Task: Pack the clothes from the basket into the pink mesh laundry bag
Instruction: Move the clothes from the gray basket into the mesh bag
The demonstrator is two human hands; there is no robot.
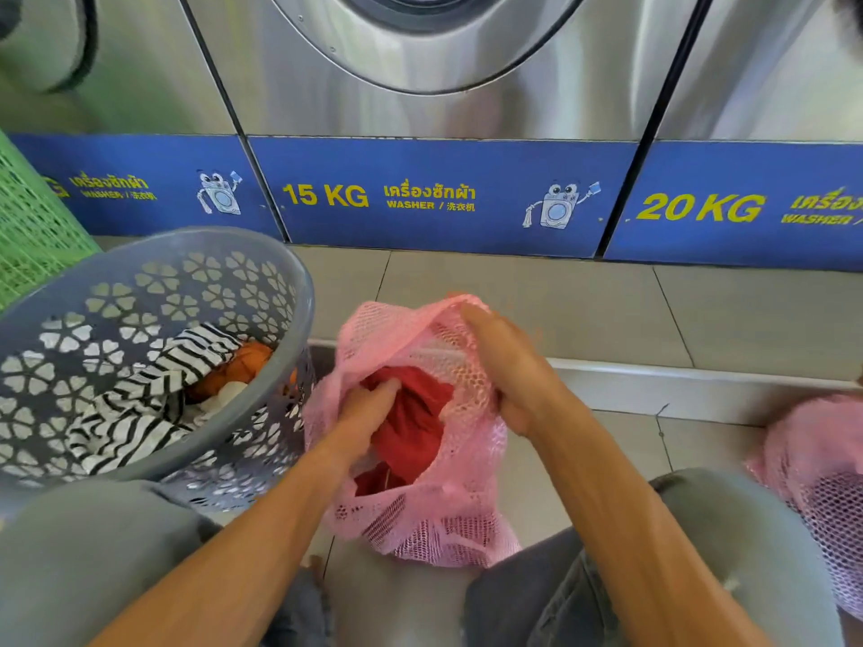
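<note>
A pink mesh laundry bag (420,520) stands open on the floor between my knees. My right hand (506,366) grips the bag's right rim and holds the mouth open. My left hand (369,413) is inside the mouth, fingers curled on a red garment (413,431) that lies in the bag. To the left stands the grey plastic basket (224,273) with flower-shaped holes. It holds a black-and-white striped garment (140,403), an orange piece (243,361) and something white (229,394).
Steel washers with blue panels (443,198) line the back above a tiled step (560,310). A green plastic basket (32,226) stands at far left. A second pink mesh bag (822,473) lies at the right edge beside my right knee.
</note>
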